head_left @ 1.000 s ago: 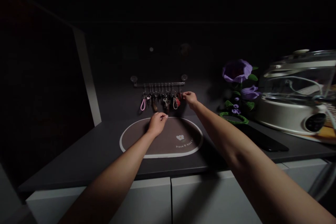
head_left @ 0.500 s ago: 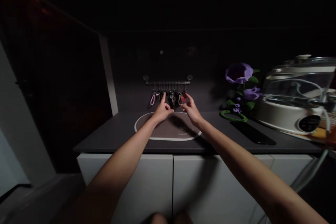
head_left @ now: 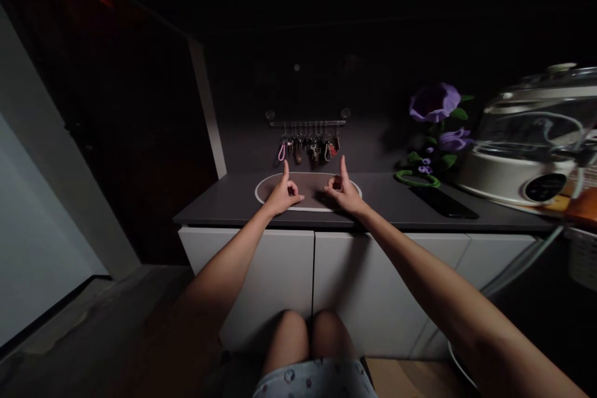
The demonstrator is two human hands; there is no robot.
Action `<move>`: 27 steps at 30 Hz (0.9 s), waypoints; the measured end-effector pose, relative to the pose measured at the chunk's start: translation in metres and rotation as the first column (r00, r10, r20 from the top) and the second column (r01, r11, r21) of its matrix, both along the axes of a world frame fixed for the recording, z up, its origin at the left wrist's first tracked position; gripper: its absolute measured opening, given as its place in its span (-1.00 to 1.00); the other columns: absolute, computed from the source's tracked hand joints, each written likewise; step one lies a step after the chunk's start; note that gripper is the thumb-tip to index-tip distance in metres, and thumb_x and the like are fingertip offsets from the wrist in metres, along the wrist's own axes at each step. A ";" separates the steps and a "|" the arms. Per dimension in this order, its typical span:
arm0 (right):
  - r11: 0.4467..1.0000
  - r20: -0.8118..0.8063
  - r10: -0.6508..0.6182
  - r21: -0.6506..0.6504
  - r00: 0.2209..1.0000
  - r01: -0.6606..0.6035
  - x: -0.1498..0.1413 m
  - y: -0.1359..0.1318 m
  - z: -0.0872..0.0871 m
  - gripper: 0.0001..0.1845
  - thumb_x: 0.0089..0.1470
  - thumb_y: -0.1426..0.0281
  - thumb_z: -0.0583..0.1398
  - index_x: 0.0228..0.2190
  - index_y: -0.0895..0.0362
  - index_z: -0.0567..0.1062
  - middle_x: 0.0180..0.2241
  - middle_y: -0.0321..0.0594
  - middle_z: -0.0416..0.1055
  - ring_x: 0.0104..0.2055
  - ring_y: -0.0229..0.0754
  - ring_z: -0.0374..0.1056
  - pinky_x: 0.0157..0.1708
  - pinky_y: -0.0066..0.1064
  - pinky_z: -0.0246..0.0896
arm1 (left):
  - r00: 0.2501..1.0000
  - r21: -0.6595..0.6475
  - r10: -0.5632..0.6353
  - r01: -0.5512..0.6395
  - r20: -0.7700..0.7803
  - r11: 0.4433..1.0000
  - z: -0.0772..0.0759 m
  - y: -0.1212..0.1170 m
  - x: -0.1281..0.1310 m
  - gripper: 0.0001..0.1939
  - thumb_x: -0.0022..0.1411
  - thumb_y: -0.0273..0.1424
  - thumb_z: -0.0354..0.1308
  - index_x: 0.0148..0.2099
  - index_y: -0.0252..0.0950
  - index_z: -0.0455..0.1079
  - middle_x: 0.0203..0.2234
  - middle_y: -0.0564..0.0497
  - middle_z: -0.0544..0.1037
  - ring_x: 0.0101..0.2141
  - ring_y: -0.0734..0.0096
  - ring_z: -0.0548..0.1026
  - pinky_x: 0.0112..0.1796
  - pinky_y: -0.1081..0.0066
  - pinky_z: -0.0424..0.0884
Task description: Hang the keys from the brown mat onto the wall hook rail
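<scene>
My left hand hovers over the left part of an oval mat with a pale rim. Its index finger points up, the thumb stretches inward and the other fingers curl; it holds nothing. My right hand mirrors it above the mat's right part, index finger raised, also without anything in it. Beyond both hands hangs a clear hook rail on the dark wall. Keys, a pink strap and a red tag dangle from its hooks. Neither hand touches them.
On the counter to the right stand purple artificial flowers with a green ring base, a black phone-like slab and a white appliance with a clear top. White cabinet doors lie below. A shelf overhangs above.
Both hands have drawn back from the hanging keys toward me, index fingers now upright. The view has tilted down, bringing my knees and shorts into sight.
</scene>
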State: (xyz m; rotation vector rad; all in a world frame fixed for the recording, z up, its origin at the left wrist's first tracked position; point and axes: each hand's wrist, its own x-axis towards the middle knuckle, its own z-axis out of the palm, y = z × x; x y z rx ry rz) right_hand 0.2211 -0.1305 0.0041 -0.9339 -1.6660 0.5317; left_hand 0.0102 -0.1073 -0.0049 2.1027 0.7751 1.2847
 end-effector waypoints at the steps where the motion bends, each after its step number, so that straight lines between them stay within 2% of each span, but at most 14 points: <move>1: 1.000 0.000 -0.003 0.000 1.000 0.003 0.000 0.000 0.000 0.10 -0.17 0.35 0.21 0.19 0.10 -0.41 -0.49 -0.38 0.31 -0.47 -0.33 0.19 -0.36 -0.45 0.18 | 1.000 -0.003 -0.001 0.001 0.006 1.000 0.000 0.000 0.000 0.05 -0.08 -0.49 0.17 0.28 -0.23 -0.48 -0.57 0.21 0.33 -0.52 0.60 0.29 -0.35 0.54 0.23; 7: 1.000 0.005 0.000 -0.003 1.000 0.001 0.000 0.002 -0.001 0.09 -0.17 0.36 0.21 0.19 0.08 -0.39 -0.51 -0.40 0.31 -0.48 -0.34 0.20 -0.37 -0.48 0.20 | 1.000 -0.002 -0.016 0.016 -0.013 1.000 -0.003 0.003 0.000 0.07 -0.07 -0.47 0.18 0.27 -0.23 -0.53 -0.56 0.21 0.33 -0.52 0.61 0.30 -0.36 0.53 0.24; 11: 0.999 0.056 0.049 0.000 0.997 -0.049 0.008 0.012 0.002 0.01 -0.11 0.33 0.19 0.20 0.04 -0.32 -0.45 -0.36 0.34 -0.44 -0.33 0.25 -0.32 -0.43 0.23 | 0.998 -0.013 0.022 -0.023 -0.065 1.000 0.001 0.016 -0.005 0.06 -0.04 -0.37 0.19 0.27 -0.21 -0.54 -0.50 0.17 0.36 -0.48 0.57 0.33 -0.31 0.50 0.26; 14: 1.000 0.073 0.025 -0.011 0.997 -0.024 0.021 0.031 0.016 -0.09 -0.13 0.28 0.22 0.19 0.03 -0.09 -0.29 -0.23 0.38 -0.28 -0.25 0.30 -0.18 -0.31 0.23 | 0.981 0.028 0.163 -0.161 -0.105 0.987 0.016 0.042 -0.011 0.02 -0.07 -0.26 0.21 0.29 -0.22 -0.37 -0.31 0.02 0.42 -0.26 0.43 0.37 -0.15 0.38 0.24; 17: 0.993 0.036 -0.114 -0.025 0.993 0.115 0.035 0.063 0.038 -0.13 -0.23 0.21 0.28 0.12 0.05 0.12 -0.07 -0.09 0.30 -0.07 -0.10 0.26 -0.06 -0.19 0.17 | 0.929 0.023 0.365 -0.364 -0.065 0.931 0.037 0.077 -0.016 -0.01 -0.17 -0.19 0.27 0.25 -0.27 -0.12 -0.03 -0.16 0.31 0.03 0.19 0.22 0.02 0.26 0.10; 19: 0.973 0.006 -0.221 -0.066 0.975 0.221 0.044 0.088 0.052 -0.07 -0.30 0.17 0.31 0.11 0.08 0.12 0.05 -0.02 0.19 0.03 -0.02 0.18 -0.02 -0.15 0.14 | 0.893 -0.046 0.450 -0.450 -0.009 0.892 0.052 0.101 -0.017 -0.03 -0.22 -0.16 0.30 0.21 -0.31 -0.02 0.09 -0.25 0.16 0.12 0.09 0.11 0.06 0.23 0.04; 21: 0.941 -0.019 -0.321 -0.115 0.947 0.317 0.050 0.114 0.063 0.03 -0.35 0.13 0.32 0.13 0.12 0.07 0.11 0.04 0.09 0.08 0.02 0.12 0.00 -0.16 0.12 | 0.869 -0.132 0.491 -0.482 0.052 0.866 0.064 0.124 -0.014 -0.06 -0.25 -0.16 0.32 0.16 -0.34 0.05 0.14 -0.29 0.06 0.14 0.05 0.07 0.07 0.23 0.03; 24: 0.905 -0.079 -0.401 -0.189 0.913 0.381 0.052 0.146 0.072 0.08 -0.37 0.09 0.32 0.14 0.13 0.00 0.13 0.07 0.05 0.09 0.02 0.10 -0.02 -0.21 0.14 | 0.864 -0.241 0.476 -0.433 0.163 0.869 0.075 0.156 -0.005 -0.14 -0.34 -0.21 0.38 0.05 -0.31 0.16 0.10 -0.28 0.16 0.11 0.06 0.15 0.02 0.26 0.12; 27: 0.909 -0.159 -0.379 -0.249 0.912 0.335 0.046 0.166 0.071 0.00 -0.36 0.10 0.32 0.09 0.09 0.04 0.06 0.01 0.17 -0.01 -0.04 0.21 -0.14 -0.28 0.24 | 0.880 -0.371 0.367 -0.247 0.301 0.895 0.078 0.180 0.010 -0.30 -0.34 -0.25 0.39 -0.10 -0.31 0.24 -0.14 -0.19 0.40 -0.11 0.18 0.38 -0.16 0.30 0.29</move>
